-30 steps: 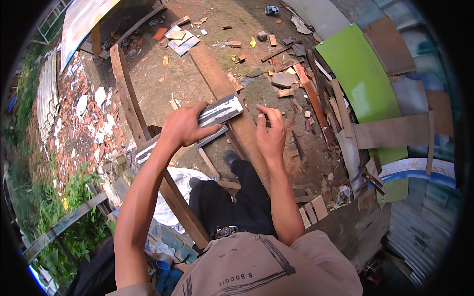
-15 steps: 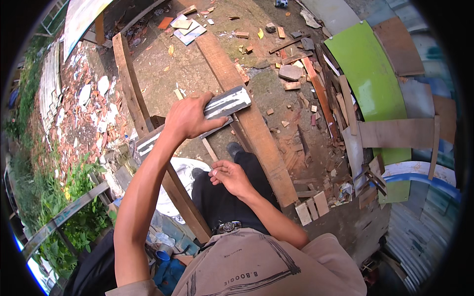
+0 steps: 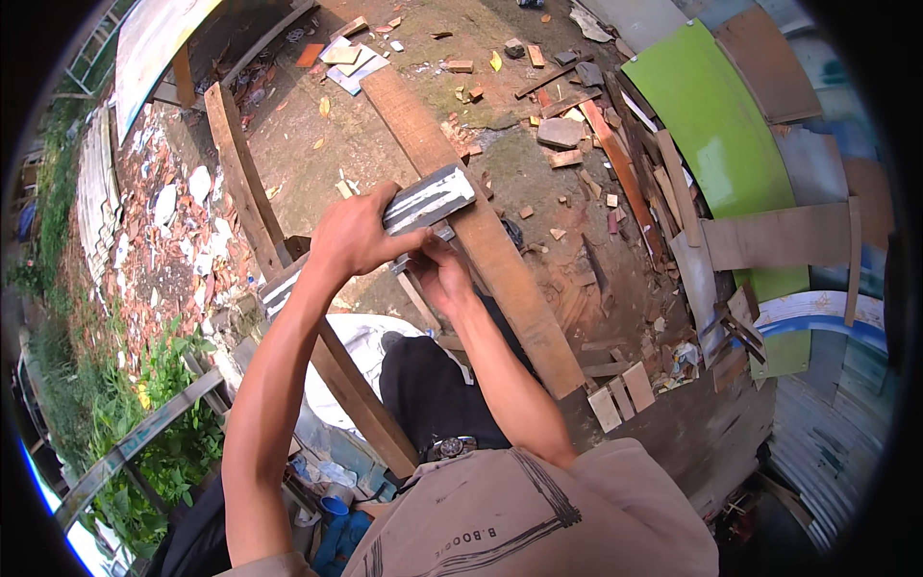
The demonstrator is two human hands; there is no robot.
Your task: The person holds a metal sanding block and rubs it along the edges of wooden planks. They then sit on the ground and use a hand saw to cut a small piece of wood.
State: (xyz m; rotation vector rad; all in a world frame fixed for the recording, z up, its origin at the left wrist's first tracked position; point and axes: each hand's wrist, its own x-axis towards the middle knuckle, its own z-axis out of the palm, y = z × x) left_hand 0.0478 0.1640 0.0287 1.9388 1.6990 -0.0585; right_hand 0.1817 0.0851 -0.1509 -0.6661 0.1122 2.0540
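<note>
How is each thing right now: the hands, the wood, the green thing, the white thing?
Striped board, lying across the left beam and right beam.
Left hand, closed on the striped board.
Right hand, bent beside the left hand; grip unclear.
White sheet, crumpled.
Green panel, partly covered by a brown board.

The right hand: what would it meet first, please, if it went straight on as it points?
Probably the thumb of the left hand, though depth by the striped board is unclear.

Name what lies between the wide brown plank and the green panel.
In the head view, wood scraps, a grey block and a reddish board lie there.
</note>
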